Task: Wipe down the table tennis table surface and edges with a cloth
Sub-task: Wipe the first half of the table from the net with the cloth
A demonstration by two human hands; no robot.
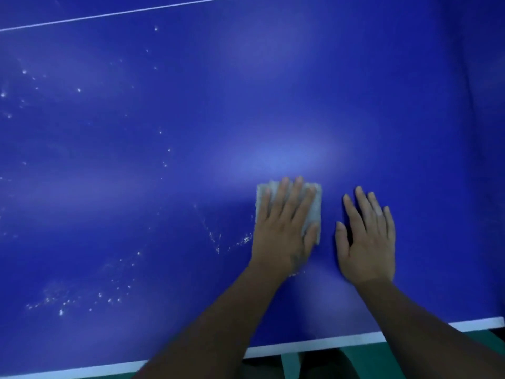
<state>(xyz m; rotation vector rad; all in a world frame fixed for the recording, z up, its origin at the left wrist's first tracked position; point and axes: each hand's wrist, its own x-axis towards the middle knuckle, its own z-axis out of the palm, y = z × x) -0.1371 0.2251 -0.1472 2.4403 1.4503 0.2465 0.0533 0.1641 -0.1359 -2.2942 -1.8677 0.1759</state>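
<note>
The blue table tennis table (191, 132) fills the view. My left hand (284, 228) lies flat, fingers spread, pressing a pale grey folded cloth (314, 206) against the surface. The cloth shows around my fingers and beside my thumb. My right hand (367, 239) rests flat and open on the bare table just right of the cloth, holding nothing. White specks and smears (218, 242) lie on the surface left of the cloth and across the left half of the table.
The white near edge line (300, 347) of the table runs along the bottom. A thin white line (109, 15) crosses the far top left. Green floor (382, 359) shows below the edge.
</note>
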